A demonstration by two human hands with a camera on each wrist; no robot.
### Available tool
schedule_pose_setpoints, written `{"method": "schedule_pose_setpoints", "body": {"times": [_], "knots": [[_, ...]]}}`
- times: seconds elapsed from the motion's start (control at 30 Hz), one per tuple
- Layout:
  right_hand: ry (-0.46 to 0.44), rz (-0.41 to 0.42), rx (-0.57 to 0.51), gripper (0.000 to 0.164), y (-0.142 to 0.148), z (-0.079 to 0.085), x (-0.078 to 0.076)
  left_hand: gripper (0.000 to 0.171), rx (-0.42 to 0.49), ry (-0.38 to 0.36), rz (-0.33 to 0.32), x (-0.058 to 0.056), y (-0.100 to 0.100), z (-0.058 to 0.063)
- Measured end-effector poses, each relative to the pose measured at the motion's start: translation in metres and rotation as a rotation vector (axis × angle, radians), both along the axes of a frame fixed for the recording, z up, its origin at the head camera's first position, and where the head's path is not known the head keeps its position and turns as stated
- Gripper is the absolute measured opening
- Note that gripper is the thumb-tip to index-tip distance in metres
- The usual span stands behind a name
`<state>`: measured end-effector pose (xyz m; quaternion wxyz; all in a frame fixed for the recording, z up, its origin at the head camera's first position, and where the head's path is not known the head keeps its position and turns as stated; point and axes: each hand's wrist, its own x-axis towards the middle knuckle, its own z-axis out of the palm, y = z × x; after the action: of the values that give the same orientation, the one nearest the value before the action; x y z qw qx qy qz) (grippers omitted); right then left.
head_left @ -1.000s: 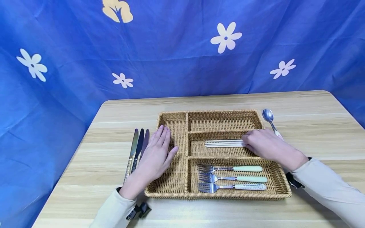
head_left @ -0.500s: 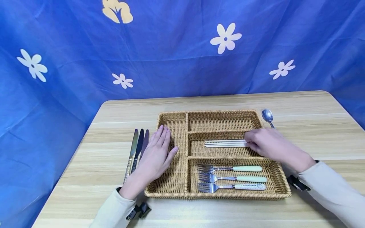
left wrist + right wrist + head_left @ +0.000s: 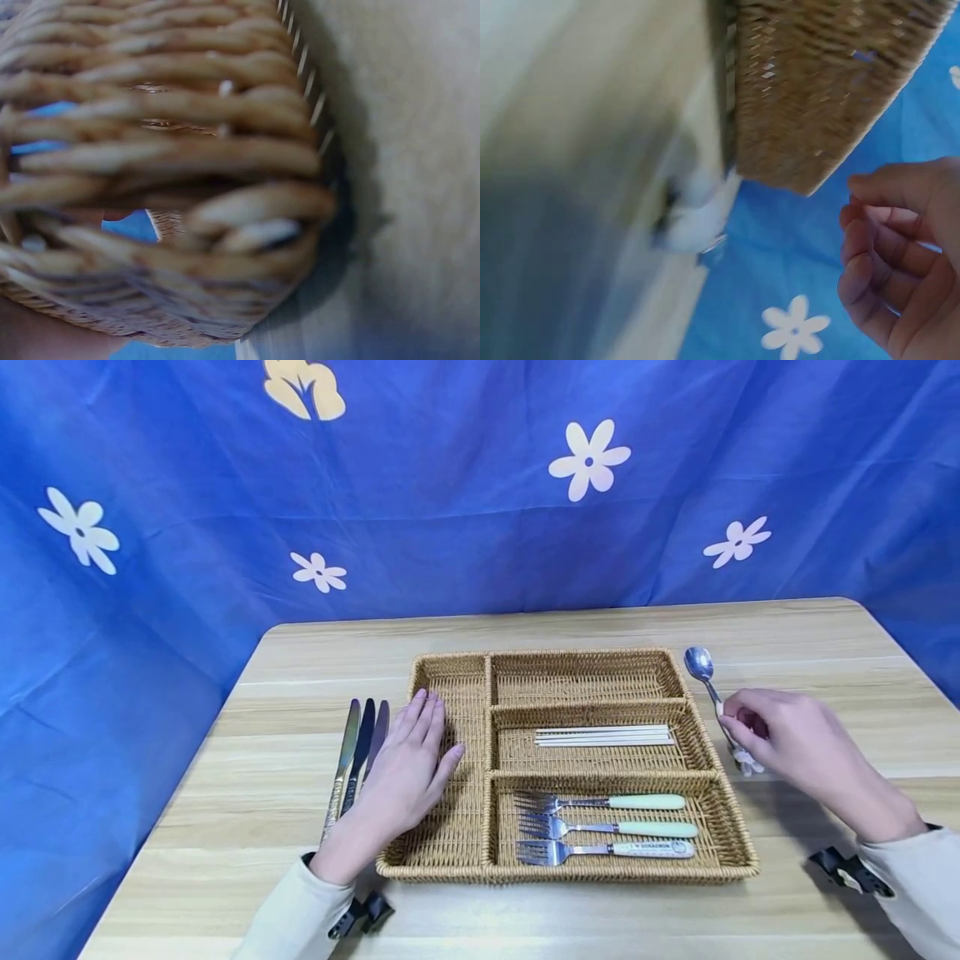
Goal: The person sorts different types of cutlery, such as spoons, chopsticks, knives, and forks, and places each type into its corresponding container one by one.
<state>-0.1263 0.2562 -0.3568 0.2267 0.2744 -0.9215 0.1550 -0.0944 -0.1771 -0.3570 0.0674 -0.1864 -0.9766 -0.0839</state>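
My left hand (image 3: 405, 768), fingers straight, rests across the left rim of the woven tray (image 3: 581, 652). Up close, the tray's woven wall (image 3: 172, 161) fills most of the left wrist view, hiding nearly all of that hand. Over the handle of a metal spoon (image 3: 698, 663), right of the tray, hovers my right hand (image 3: 802, 739). The right wrist view shows its fingers (image 3: 896, 187) loosely bent and nothing between them; the spoon handle (image 3: 694, 225) is blurred below. White chopsticks (image 3: 603, 736) lie together in the tray's middle right compartment.
Three forks (image 3: 607, 827) lie in the front right compartment. Left of the tray, three knives (image 3: 347, 747) lie side by side, partly covered by my left hand. A blue flowered cloth (image 3: 450, 485) hangs behind the wooden table (image 3: 247, 777).
My right hand has let go of the chopsticks and moved right, out of the tray, to above the spoon handle. The left hand stays in place on the tray.
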Motion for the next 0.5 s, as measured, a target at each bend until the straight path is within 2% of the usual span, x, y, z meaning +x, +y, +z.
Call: {"method": "schedule_pose_setpoints", "body": {"times": [0.17, 0.33, 0.5], "knots": [[-0.105, -0.109, -0.040, 0.012, 0.013, -0.011, -0.003, 0.065, 0.001, 0.007, -0.001, 0.001, -0.001, -0.001], [-0.208, -0.169, -0.064, 0.005, 0.017, -0.017, -0.005, 0.065, 0.003, 0.011, -0.003, 0.001, 0.000, -0.001], [-0.337, -0.223, -0.075, 0.013, 0.017, -0.020, -0.006, 0.065, 0.006, 0.010, -0.004, 0.000, 0.000, 0.000]]}}
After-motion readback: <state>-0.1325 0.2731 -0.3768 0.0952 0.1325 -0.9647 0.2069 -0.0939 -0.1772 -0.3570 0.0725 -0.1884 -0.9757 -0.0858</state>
